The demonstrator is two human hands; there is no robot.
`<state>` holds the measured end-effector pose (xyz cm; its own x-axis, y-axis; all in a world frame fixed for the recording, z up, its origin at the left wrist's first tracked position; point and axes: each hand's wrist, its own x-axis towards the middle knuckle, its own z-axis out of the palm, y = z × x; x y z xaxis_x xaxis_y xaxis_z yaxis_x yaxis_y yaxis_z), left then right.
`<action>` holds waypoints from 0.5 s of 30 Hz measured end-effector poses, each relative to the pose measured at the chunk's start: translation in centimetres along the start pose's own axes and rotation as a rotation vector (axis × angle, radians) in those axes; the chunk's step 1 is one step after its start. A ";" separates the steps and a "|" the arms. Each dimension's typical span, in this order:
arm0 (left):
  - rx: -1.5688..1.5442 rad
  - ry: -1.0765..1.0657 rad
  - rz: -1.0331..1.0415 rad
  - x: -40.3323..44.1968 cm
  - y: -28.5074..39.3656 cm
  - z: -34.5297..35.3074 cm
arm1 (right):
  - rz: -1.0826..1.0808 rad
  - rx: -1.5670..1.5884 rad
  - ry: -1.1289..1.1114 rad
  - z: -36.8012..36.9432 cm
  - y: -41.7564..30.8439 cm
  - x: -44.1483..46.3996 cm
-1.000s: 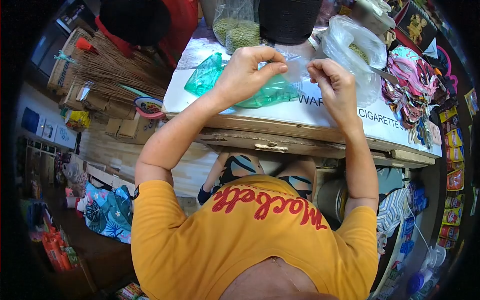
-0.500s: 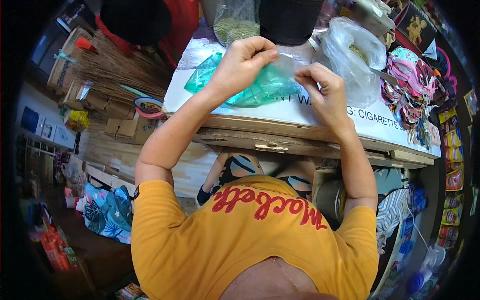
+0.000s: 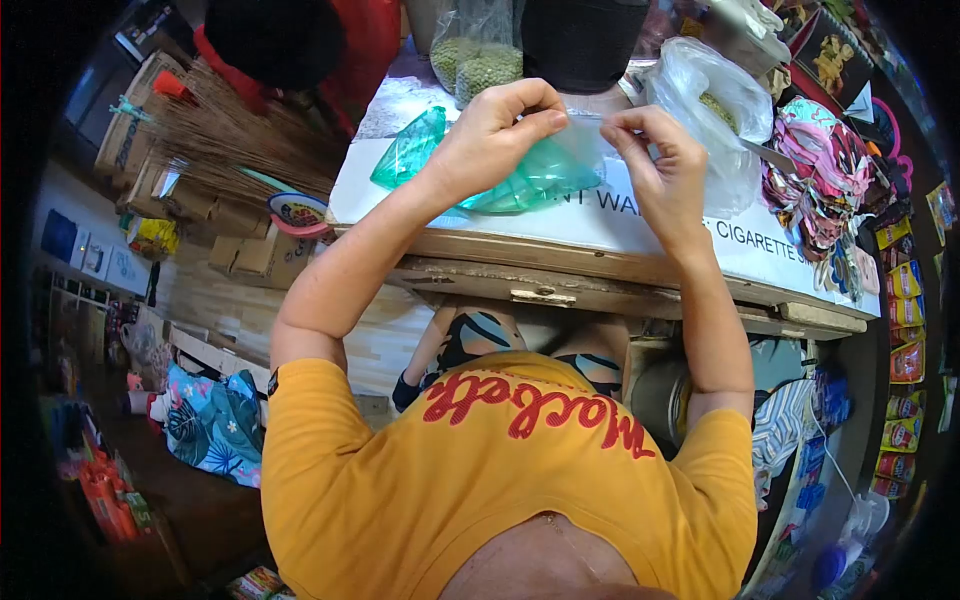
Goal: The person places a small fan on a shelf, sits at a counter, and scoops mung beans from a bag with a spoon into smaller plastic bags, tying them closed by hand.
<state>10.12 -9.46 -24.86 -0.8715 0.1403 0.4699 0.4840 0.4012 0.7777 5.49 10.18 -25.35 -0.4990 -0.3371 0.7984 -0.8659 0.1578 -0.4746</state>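
My left hand point(image 3: 500, 135) is closed in a pinch at the near edge of a small clear plastic bag point(image 3: 585, 140), which is thin and hard to see. Across from it, my right hand point(image 3: 662, 165) pinches the bag's other side with thumb and forefinger. Below both hands a crumpled green plastic bag point(image 3: 535, 180) lies on the white-topped table point(image 3: 640, 225); my left wrist hides part of it. Beyond, clear bags of green beans point(image 3: 488, 72) stand upright. To the right sits a larger open translucent bag point(image 3: 690, 120) with more beans inside.
A dark container point(image 3: 580, 45) stands at the back of the table. At the right are a knife point(image 3: 770, 155) and a pink patterned cloth bundle point(image 3: 820, 155). Stick brooms point(image 3: 240, 130) and a cardboard box point(image 3: 265, 255) are on the left. A drawer point(image 3: 545, 285) runs under the tabletop.
Both hands have shifted slightly: the right one up and to the right, the left one a little right. The clear bag stays between them.
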 end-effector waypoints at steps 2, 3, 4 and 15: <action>0.023 -0.007 0.019 0.0 -0.2 0.0 | 0.031 0.016 0.034 0.0 -0.2 -0.1; 0.015 -0.010 0.016 0.0 -0.2 0.0 | 0.018 0.007 0.045 0.0 -0.2 -0.2; 0.006 -0.013 0.014 0.1 -0.1 -0.1 | 0.004 -0.002 0.056 0.0 -0.1 -0.2; 0.333 -0.062 0.050 2.3 2.8 0.1 | -0.115 -0.023 0.074 0.5 0.1 -0.1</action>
<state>9.44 -7.97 -21.65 -0.8557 0.2179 0.4694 0.4824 0.6643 0.5710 5.44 9.77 -25.67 -0.3972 -0.2844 0.8725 -0.9175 0.1435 -0.3709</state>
